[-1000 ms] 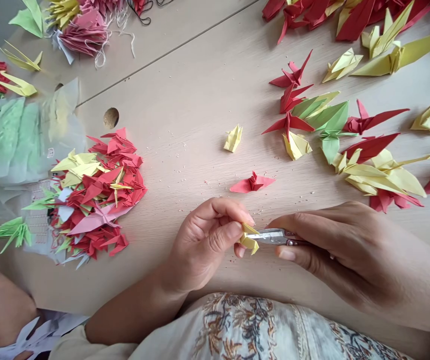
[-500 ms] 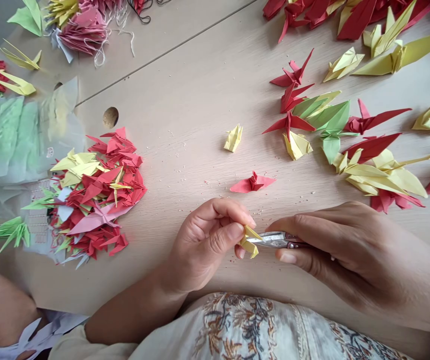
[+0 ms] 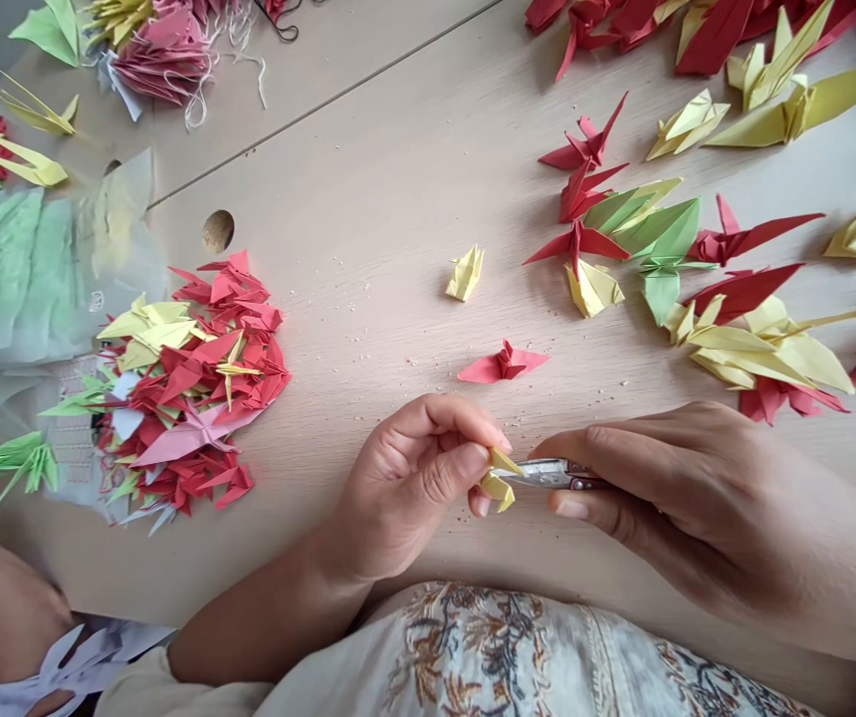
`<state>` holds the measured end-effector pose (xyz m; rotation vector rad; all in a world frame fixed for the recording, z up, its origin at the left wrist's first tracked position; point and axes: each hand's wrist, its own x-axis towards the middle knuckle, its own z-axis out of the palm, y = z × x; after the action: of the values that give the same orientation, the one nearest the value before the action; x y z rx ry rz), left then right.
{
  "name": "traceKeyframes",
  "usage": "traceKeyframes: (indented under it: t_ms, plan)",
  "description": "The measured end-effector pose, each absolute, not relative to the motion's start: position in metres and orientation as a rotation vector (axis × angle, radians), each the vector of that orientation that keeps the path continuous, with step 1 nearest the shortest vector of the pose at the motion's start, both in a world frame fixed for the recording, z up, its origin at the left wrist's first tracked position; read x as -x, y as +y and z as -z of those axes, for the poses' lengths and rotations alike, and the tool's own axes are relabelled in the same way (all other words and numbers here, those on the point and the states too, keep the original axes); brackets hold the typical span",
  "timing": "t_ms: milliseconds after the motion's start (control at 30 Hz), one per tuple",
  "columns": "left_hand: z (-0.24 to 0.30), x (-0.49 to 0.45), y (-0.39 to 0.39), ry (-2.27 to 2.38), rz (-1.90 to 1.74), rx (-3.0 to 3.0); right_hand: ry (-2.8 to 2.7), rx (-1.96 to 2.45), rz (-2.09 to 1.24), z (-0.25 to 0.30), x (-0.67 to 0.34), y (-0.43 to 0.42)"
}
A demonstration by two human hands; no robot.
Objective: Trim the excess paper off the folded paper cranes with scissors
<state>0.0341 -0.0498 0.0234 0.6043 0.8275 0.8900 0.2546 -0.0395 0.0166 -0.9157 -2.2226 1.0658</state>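
My left hand (image 3: 428, 478) pinches a small folded yellow paper crane (image 3: 501, 483) between thumb and fingertips. My right hand (image 3: 667, 498) is closed around silver metal pliers (image 3: 551, 473), whose handles are mostly hidden in the palm. The plier tip reaches into the crane's folds from the right; I cannot tell how tightly it bites. Just beyond my hands lies a red paper crane (image 3: 504, 363), with a small yellow crane (image 3: 465, 274) farther up the table.
Loose red, yellow and green cranes (image 3: 667, 234) spread across the right side. A mixed crane pile (image 3: 204, 388) lies at left, beside translucent plastic bags (image 3: 21, 269). Tiny specks dot the table (image 3: 368, 199). Another person's arm (image 3: 6, 607) rests at lower left.
The left hand keeps its pinch on the crane, and the pliers stay at it with barely any shift. At the far left, the other person's arm and a green paper bundle have moved slightly.
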Motion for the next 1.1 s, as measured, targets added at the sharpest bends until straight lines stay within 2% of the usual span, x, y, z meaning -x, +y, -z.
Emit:
traceKeyframes:
  t_ms: [600, 1100]
  plan:
    - [-0.0239, -0.0314, -0.0498, 0.801, -0.889, -0.513, -2.287, 0.915, -0.973, -0.0177, -0.2555, -0.0367]
    - [-0.0217, -0.0304, -0.0500, 0.788, -0.877, -0.559, -2.267, 0.899, -1.025, -0.0166, -0.2566, -0.0377]
